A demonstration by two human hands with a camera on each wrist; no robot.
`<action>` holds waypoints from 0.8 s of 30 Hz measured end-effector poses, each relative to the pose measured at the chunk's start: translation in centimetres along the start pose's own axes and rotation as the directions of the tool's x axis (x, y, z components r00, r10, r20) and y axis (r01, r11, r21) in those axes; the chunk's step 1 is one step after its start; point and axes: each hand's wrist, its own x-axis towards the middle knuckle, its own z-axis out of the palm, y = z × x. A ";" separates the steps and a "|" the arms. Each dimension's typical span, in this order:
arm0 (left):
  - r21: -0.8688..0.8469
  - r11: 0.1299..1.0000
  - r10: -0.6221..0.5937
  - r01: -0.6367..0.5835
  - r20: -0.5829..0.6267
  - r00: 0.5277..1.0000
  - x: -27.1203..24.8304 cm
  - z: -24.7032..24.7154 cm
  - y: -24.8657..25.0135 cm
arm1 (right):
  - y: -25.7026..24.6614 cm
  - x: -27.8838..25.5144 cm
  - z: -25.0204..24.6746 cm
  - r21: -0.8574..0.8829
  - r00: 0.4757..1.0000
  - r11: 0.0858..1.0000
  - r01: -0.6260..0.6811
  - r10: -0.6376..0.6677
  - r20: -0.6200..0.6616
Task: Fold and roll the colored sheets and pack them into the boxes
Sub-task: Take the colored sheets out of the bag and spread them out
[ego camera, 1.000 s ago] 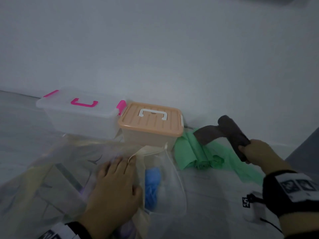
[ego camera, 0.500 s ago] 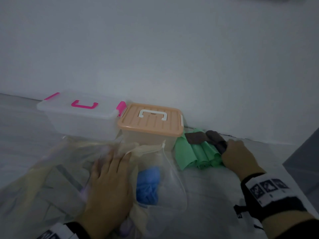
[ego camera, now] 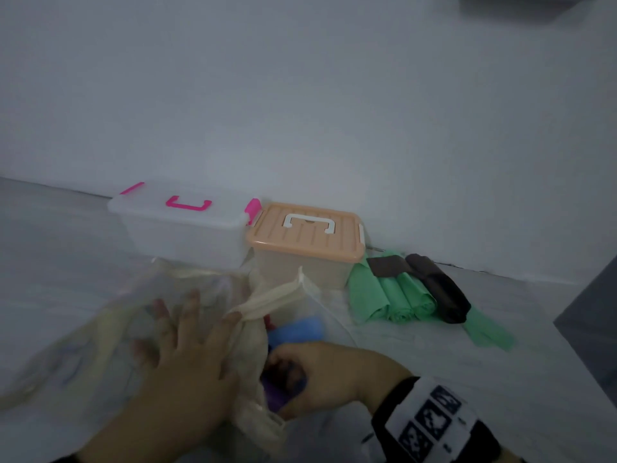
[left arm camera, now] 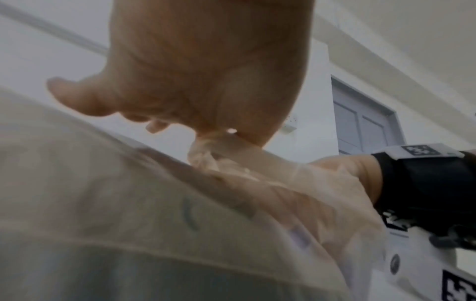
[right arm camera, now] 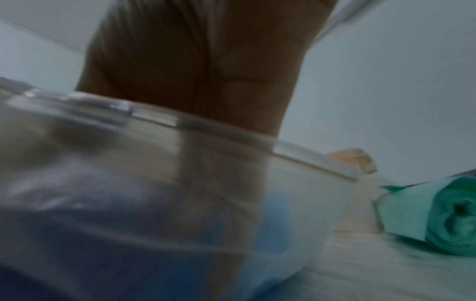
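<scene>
My left hand (ego camera: 187,355) lies flat with fingers spread on a clear plastic bag (ego camera: 100,329) with a cream rim, holding its mouth down. My right hand (ego camera: 320,372) reaches into that mouth, fingers curled round a dark purple sheet (ego camera: 283,382). A blue sheet (ego camera: 297,329) lies deeper in the bag. Green rolls (ego camera: 394,295) and a dark brown roll (ego camera: 440,289) lie on the floor right of the orange-lidded box (ego camera: 307,238). The clear box with pink handle (ego camera: 180,222) stands beside it. Both lids are on. In the right wrist view the fingers are hidden behind the bag (right arm camera: 103,183).
Both boxes stand against a white wall (ego camera: 300,95). A loose green sheet (ego camera: 484,332) spreads on the floor under the rolls. A dark grey surface (ego camera: 594,312) rises at the far right. A door (left arm camera: 365,126) shows in the left wrist view.
My right hand put the dark brown roll down beside the green rolls, let go, and moved left into the bag. My left hand shifted slightly on the bag.
</scene>
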 end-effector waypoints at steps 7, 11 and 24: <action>0.012 0.995 0.099 -0.100 0.072 0.993 -2.1 0.0 -2.8 | -0.5 0.9 2.0 -0.150 0.987 0.976 -0.160 0.157 -0.036; 0.041 0.996 0.071 -0.075 0.081 0.994 -2.4 0.0 -2.5 | -0.5 1.2 1.2 -0.064 0.982 0.981 -0.183 0.180 -0.050; -0.178 0.983 0.052 -0.046 0.029 0.998 -1.9 -0.4 -2.8 | -2.1 -0.7 1.0 -0.271 0.970 0.961 -0.059 -0.009 -0.245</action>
